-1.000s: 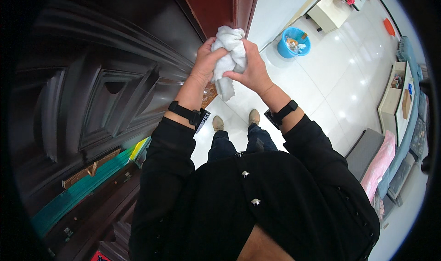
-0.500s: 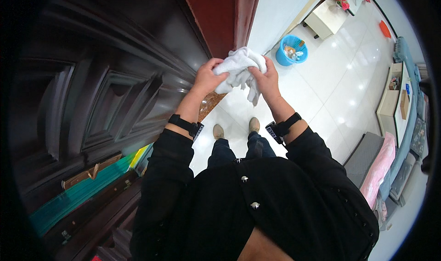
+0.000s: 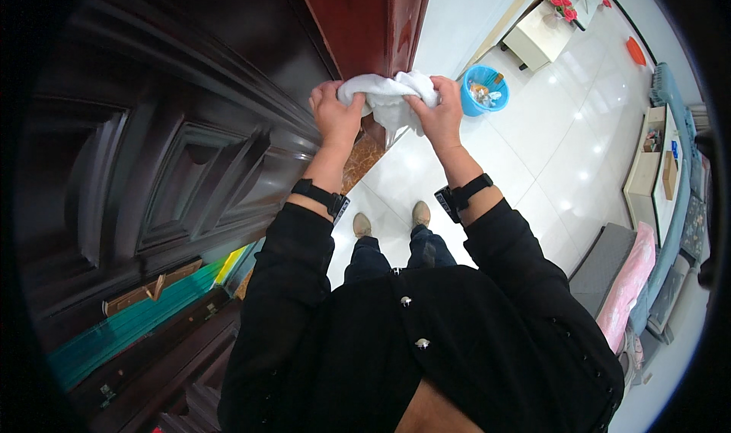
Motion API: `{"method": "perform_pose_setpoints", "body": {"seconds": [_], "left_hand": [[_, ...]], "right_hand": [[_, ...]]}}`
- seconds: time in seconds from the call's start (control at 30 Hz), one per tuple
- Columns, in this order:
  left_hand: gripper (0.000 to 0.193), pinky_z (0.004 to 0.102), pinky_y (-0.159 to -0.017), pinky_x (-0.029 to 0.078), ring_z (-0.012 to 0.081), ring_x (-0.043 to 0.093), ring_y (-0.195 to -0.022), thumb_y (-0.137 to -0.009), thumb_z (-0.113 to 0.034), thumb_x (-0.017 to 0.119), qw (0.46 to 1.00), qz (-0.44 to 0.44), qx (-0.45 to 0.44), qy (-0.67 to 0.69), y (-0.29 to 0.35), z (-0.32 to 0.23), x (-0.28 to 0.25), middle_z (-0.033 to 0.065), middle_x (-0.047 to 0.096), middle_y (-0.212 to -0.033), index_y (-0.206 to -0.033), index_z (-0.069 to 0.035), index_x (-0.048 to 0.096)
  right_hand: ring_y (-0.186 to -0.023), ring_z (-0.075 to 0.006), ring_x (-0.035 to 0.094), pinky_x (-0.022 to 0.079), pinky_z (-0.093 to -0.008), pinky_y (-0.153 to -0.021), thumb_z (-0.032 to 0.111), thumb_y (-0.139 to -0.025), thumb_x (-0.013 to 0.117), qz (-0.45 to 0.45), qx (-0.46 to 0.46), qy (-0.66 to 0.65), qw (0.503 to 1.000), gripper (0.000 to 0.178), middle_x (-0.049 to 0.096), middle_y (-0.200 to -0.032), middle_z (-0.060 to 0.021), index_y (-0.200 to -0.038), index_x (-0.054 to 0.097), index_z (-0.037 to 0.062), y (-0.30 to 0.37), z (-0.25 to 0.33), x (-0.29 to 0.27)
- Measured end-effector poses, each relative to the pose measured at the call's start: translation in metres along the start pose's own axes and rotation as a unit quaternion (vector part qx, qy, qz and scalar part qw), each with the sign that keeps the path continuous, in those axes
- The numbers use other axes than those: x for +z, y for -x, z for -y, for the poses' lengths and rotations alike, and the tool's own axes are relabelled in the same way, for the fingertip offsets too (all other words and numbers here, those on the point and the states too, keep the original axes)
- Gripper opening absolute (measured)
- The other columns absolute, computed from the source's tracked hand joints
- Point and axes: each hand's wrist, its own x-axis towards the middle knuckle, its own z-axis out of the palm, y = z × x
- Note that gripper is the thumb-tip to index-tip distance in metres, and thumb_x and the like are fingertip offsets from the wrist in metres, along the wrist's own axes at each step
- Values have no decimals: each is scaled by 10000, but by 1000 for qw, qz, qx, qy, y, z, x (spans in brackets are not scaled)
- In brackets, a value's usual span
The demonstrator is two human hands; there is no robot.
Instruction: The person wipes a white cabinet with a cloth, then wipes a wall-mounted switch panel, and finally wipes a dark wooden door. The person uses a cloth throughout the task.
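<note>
A white cloth (image 3: pixel 390 102) is stretched between my two hands, bunched along its upper edge and hanging in loose folds below. My left hand (image 3: pixel 336 115) grips its left end, thumb in front and fingers behind. At the right end my right hand (image 3: pixel 442 113) pinches it the same way. Just beyond the cloth stands a reddish-brown door frame (image 3: pixel 364 25); whether the cloth touches it I cannot tell. A dark carved door (image 3: pixel 205 166) lies close to the left of my left hand.
A blue bin (image 3: pixel 483 90) with litter stands on the white tiled floor (image 3: pixel 560 140) to the right. Farther off are a white cabinet (image 3: pixel 539 38) with red flowers, an orange basin (image 3: pixel 636 51), a white table (image 3: pixel 649 170) and a grey seat (image 3: pixel 604 264) beside pink fabric (image 3: pixel 632 281).
My hands have moved apart, the left going leftward and both slightly farther out. The crumpled cloth is now spread wider between them.
</note>
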Motion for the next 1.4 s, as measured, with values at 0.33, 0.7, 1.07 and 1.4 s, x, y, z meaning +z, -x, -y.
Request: {"method": "perform_pose_setpoints", "body": {"seconds": [0.33, 0.7, 1.07, 1.4], "left_hand": [[492, 334, -751, 589, 220, 657, -923, -784, -68, 808, 883, 73, -329, 327, -20, -20, 0, 148, 589, -1125, -1156, 8, 496], [649, 354, -1014, 488, 239, 537, -1231, -779, 22, 755, 855, 98, -113, 497, -13, 1, 11, 134, 490, -1321, -1336, -54, 428], [846, 393, -1098, 442, 315, 425, -1376, -713, -102, 865, 954, 161, 6, 252, -6, 17, 13, 149, 277, -1573, -1437, -73, 427], [776, 405, -1027, 523, 291, 445, -1341, -688, -41, 852, 940, 183, -98, 270, 12, 41, 46, 137, 295, -1506, -1352, -87, 454]], "right_hand": [[-1033, -191, 629, 536, -309, -882, -13, -773, 789, -13, 323, -365, 873, 477, 628, -1138, -137, -1179, 539, -24, -5, 24, 8], [-1251, -260, 524, 431, -363, -1064, -89, -769, 685, 15, 1, -257, 966, 612, 524, -1342, -139, -1339, 496, 32, 19, 50, 6], [-1194, -356, 540, 464, -394, -1013, -102, -742, 683, -41, -115, -36, 992, 597, 523, -1276, -148, -1285, 612, 134, 20, 28, 36], [-1179, -347, 541, 465, -393, -1005, -69, -728, 686, -22, -13, -32, 999, 509, 531, -1233, -144, -1197, 615, 116, 37, -3, 59]]}}
